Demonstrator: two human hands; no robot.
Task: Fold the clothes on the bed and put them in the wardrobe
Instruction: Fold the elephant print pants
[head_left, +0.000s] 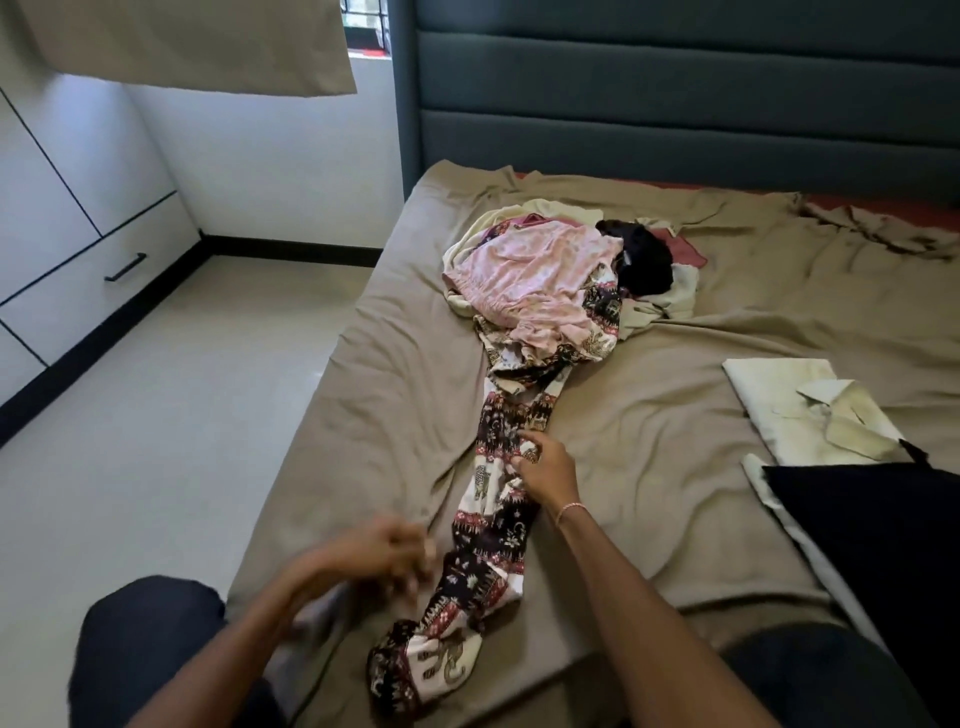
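Note:
A long patterned garment (493, 530) in cream, maroon and black stretches from the bed's near edge up to a heap of clothes. My right hand (545, 462) pinches its cloth about halfway along. My left hand (384, 558) is blurred beside the garment's lower part, fingers loosely curled; I cannot tell whether it holds cloth. The heap holds a pink garment (535, 275), a black one (644, 260) and cream pieces. A folded cream shirt (800, 405) lies at the right, and a folded dark garment (872, 540) sits nearer me.
The bed (395, 395) has a wrinkled tan sheet and a padded teal headboard (675, 93). White wardrobe doors and a drawer with a black handle (124, 267) line the left wall. Pale floor lies between bed and wardrobe. My knees show at the bottom.

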